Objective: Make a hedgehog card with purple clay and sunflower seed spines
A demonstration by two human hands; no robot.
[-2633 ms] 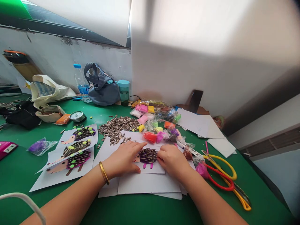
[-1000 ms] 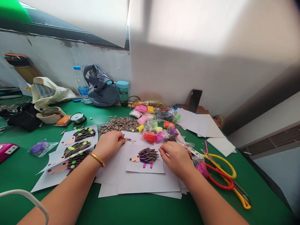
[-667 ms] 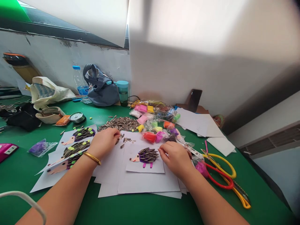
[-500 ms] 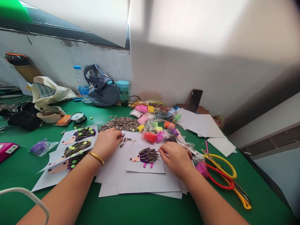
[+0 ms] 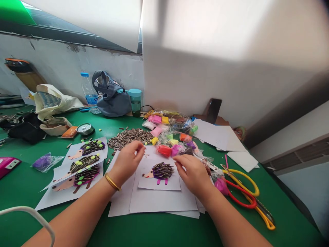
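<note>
My left hand (image 5: pixel 126 162) is raised over white paper sheets (image 5: pixel 159 202), its fingertips pinched together beside a few loose sunflower seeds (image 5: pixel 146 155). Whether it holds a seed cannot be seen. A gold bangle (image 5: pixel 112 181) circles that wrist. My right hand (image 5: pixel 192 173) rests its curled fingers at the top right corner of a white card (image 5: pixel 159 187) bearing a seed-covered hedgehog (image 5: pixel 160 171). Nothing shows in its grip. Behind the left hand lies a heap of striped sunflower seeds (image 5: pixel 130 136). Several finished hedgehog cards (image 5: pixel 82 164) overlap to its left.
Bagged coloured clay (image 5: pixel 169 135) lies beyond the card. Scissors with yellow and red handles (image 5: pixel 241 188) and a craft knife (image 5: pixel 264 212) lie right. Further back stand a water bottle (image 5: pixel 88 91), a grey bag (image 5: pixel 111 97) and a teal cup (image 5: pixel 135 101).
My left hand has lifted off the paper and moved right, away from the hedgehog cards, uncovering more of them. The right hand has barely moved.
</note>
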